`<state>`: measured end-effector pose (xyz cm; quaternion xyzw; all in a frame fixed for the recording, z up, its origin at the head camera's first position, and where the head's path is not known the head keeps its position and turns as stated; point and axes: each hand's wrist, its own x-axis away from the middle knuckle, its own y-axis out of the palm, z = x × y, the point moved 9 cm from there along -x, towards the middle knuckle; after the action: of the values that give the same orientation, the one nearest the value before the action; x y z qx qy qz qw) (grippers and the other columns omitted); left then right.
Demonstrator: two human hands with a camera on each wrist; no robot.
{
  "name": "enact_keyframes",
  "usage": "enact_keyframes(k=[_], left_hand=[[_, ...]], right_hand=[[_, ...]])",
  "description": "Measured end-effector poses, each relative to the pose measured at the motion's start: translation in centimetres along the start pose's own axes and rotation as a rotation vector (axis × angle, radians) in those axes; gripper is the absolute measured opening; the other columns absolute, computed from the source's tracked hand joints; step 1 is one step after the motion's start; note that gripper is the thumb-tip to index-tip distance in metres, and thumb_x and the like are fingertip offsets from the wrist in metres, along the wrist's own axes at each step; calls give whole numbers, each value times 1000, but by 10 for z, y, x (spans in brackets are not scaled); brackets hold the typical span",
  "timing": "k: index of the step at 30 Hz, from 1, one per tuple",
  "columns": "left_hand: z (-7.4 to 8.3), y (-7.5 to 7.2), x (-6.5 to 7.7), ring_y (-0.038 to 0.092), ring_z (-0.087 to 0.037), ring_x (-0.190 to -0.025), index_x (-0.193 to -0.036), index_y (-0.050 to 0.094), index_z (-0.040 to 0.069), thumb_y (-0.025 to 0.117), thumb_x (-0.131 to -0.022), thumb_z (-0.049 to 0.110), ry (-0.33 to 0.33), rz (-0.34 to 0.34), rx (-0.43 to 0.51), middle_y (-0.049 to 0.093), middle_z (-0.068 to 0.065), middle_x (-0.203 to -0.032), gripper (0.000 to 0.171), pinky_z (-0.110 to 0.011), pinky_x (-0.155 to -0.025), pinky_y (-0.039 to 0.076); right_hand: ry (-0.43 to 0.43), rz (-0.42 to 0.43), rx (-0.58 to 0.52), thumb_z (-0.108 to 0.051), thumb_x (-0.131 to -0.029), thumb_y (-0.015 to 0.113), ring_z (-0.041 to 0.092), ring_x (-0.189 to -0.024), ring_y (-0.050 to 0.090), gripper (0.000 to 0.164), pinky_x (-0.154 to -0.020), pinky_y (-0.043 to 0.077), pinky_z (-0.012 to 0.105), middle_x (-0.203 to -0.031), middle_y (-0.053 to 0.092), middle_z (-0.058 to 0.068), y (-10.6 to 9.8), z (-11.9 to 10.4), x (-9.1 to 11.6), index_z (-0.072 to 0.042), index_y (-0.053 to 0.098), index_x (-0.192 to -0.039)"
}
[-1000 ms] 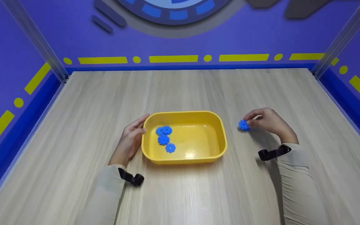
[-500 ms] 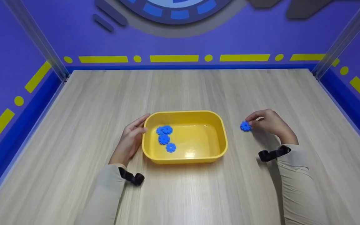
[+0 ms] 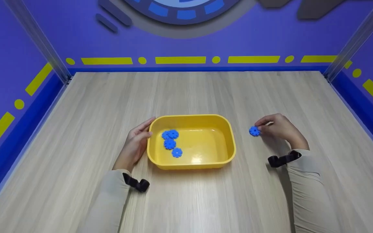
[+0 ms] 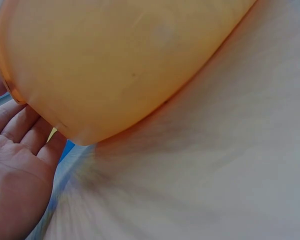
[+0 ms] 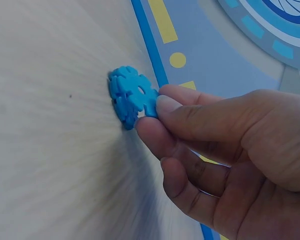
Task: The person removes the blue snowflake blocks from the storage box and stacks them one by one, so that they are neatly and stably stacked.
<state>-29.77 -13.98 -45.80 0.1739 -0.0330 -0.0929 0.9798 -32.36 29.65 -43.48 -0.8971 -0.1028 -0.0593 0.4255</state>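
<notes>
My left hand (image 3: pixel 134 142) grips the left wall of a yellow plastic tub (image 3: pixel 191 167), thumb over the rim and fingers along the outside. In the left wrist view, the tub's wall (image 4: pixel 110 75) fills the top, with the hand (image 4: pixel 22 160) at lower left. Right of the tub, my right hand (image 3: pixel 278 127) pinches a blue notched plastic disc (image 3: pixel 254 131) between thumb and fingers. The right wrist view has this disc (image 5: pixel 140 90) lying over at least one more blue disc (image 5: pixel 119 102), close to the tabletop, and the hand (image 5: pixel 225 145) beside them.
Several blue notched discs (image 3: pixel 169 144) lie in the tub's left half, some overlapping. The wooden table (image 3: pixel 193 94) is bounded by purple-blue panels (image 3: pixel 186 48) with yellow markings at the back and sides. Black wrist cameras (image 3: pixel 138 185) jut inward from both forearms.
My right hand has shifted very slightly right with the pinched disc, which now shows its face more squarely to the head view. The left hand and tub hold still.
</notes>
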Motion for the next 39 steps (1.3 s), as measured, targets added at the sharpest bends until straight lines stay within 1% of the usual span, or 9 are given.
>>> enact_keyframes(k=[11,18,22,26,32,34,36,39], left_hand=[[1,0,1,29,-22,-144,-145,35,-5,45,-88,-7,15,0,3,33,-16,-154,58,-34,-117,28],[2,0,1,33,-21,-142,-144,37,-6,45,-86,-8,20,9,-8,36,-18,-153,59,-33,-115,30],[2,0,0,33,-21,-142,-144,37,-5,46,-87,-7,16,12,-16,36,-17,-153,58,-33,-115,30],[2,0,0,31,-21,-143,-144,37,-5,46,-87,-7,16,12,-22,35,-16,-153,59,-34,-116,29],[0,-1,0,32,-21,-143,-145,37,-4,46,-87,-6,10,13,-24,35,-14,-153,58,-34,-116,30],[-1,-2,0,32,-20,-143,-145,38,-3,46,-87,-6,8,15,-22,36,-14,-154,58,-33,-116,30],[-1,-2,0,31,-20,-143,-145,37,-3,46,-87,-6,9,13,-22,35,-14,-154,58,-34,-116,29],[-2,-2,-1,30,-20,-144,-145,37,-3,46,-88,-6,7,9,-15,35,-14,-154,58,-34,-117,28]], right_hand=[[10,-8,-8,-9,-91,62,14,-82,62,21,-69,52,21,-106,68,16,2,2,-2,-2,70,-109],[-6,-19,-34,-13,-91,63,13,-78,62,24,-66,53,21,-105,68,17,1,2,1,0,69,-111],[-1,-26,-36,-14,-91,64,13,-76,60,25,-64,52,22,-104,68,17,3,3,0,0,68,-111],[2,-25,-28,-14,-91,64,14,-77,60,26,-64,52,22,-105,68,17,3,3,0,0,68,-112],[31,-14,-13,-20,-91,64,21,-87,59,28,-73,53,24,-109,67,16,2,3,1,-4,68,-114],[41,-8,-11,-22,-91,63,24,-91,58,29,-78,53,28,-111,66,16,0,2,2,-5,68,-115],[41,2,-10,-21,-92,61,26,-96,58,28,-85,54,34,-113,65,16,-1,0,3,-6,67,-115],[7,23,-13,-19,-92,59,28,-101,58,28,-92,52,42,-115,65,17,-5,-8,4,-5,67,-116]])
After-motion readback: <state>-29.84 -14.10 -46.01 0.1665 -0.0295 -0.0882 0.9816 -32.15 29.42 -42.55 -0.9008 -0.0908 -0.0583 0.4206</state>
